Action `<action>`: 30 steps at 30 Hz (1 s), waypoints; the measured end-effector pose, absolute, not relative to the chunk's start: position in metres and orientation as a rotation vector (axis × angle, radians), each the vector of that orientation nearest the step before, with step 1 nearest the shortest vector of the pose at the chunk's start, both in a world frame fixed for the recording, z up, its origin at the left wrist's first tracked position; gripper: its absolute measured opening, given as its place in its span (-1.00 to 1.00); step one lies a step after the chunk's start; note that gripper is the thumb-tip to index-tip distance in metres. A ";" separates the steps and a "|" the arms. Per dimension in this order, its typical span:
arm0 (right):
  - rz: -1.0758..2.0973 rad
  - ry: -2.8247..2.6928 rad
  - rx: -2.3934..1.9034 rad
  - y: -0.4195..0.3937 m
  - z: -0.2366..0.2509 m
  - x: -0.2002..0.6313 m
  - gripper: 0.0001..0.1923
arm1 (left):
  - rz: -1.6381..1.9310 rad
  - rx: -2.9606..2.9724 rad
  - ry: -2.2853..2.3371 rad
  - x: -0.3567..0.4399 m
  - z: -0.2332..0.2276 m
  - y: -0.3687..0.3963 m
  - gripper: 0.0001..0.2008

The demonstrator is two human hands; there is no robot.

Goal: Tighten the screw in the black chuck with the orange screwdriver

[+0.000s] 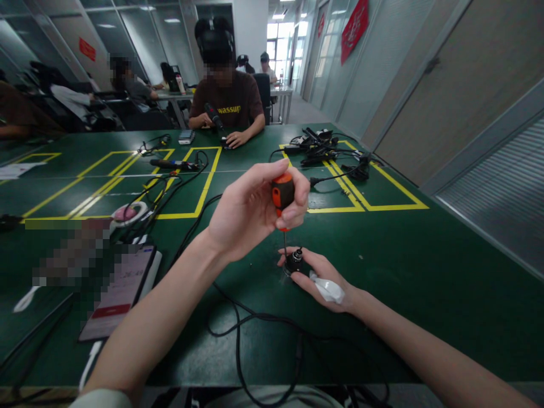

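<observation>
My left hand point(259, 207) is wrapped round the orange and black handle of a screwdriver point(284, 198), which stands upright with its shaft pointing down. The shaft's tip reaches a small round black part point(294, 262) with a metal stem on top; whether it sits in a screw I cannot make out. My right hand point(325, 275) grips that black part between thumb and fingers on the green table point(382, 317). A crumpled piece of white material point(329, 289) lies against the right hand near the wrist.
Black cables point(255, 317) loop across the table in front of me. A phone point(121, 292) lies at the left beside a roll of tape point(130, 214). Black tools and cords point(317, 147) are heaped at the back right. Across the table a person point(229, 96) works with a black tool.
</observation>
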State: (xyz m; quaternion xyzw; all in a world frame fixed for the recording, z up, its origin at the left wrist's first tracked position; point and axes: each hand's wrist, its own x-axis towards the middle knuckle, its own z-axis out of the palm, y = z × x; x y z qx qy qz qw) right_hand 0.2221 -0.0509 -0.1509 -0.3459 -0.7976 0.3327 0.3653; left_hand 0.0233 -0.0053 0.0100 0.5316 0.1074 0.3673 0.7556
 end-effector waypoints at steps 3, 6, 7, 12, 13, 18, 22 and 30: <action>0.867 -2.050 -0.900 -0.051 -0.150 0.222 -0.63 | 0.802 1.155 0.230 0.024 0.009 -0.005 -0.52; 0.874 -2.050 -0.898 -0.051 -0.150 0.222 -0.63 | 0.799 1.140 0.218 0.024 0.008 -0.005 -0.55; 0.870 -2.050 -0.896 -0.051 -0.149 0.222 -0.63 | 0.795 1.133 0.211 0.024 0.008 -0.005 -0.56; 0.853 -2.054 -0.879 -0.051 -0.148 0.222 -0.66 | 0.837 1.096 0.193 0.025 0.007 -0.005 -0.71; 0.850 -2.056 -0.879 -0.052 -0.148 0.221 -0.67 | 0.849 1.100 0.196 0.025 0.007 -0.005 -0.73; 0.858 -2.054 -0.899 -0.052 -0.148 0.221 -0.66 | 0.826 1.130 0.208 0.023 0.008 -0.005 -0.67; 0.872 -2.050 -0.911 -0.052 -0.151 0.222 -0.63 | 0.800 1.143 0.214 0.023 0.010 -0.006 -0.56; 0.885 -2.057 -0.886 -0.050 -0.153 0.224 -0.63 | 0.800 1.111 0.212 0.023 0.009 -0.005 -0.60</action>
